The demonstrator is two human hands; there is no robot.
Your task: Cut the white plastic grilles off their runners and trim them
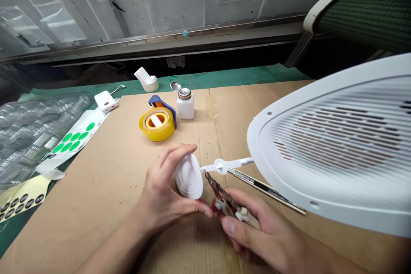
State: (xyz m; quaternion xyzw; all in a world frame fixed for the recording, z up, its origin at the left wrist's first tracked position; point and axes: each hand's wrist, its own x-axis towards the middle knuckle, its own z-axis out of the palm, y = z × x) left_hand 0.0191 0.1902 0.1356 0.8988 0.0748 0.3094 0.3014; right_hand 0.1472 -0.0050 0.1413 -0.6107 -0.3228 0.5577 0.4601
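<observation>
My left hand (165, 186) is closed around a small white plastic speaker cover (189, 175), fingers over its top edge and thumb below. A thin white plastic runner (221, 166) with a round middle joins it to a large white speaker cover (337, 145) with slots, which hangs over the right side. My right hand (257, 231) grips nippers (226, 199) by their pale handles. The nippers' jaw tips lie at the runner's left end, close beside the small cover. Whether the jaws touch the plastic I cannot tell.
On the cardboard sheet (118, 180) stand a tape dispenser (157, 124) and a white pump bottle (186, 105). Behind them is a white roll (149, 83). Clear plastic packs (35, 132) and sticker sheets (24, 201) lie left. A metal strip (269, 192) lies beneath the large cover.
</observation>
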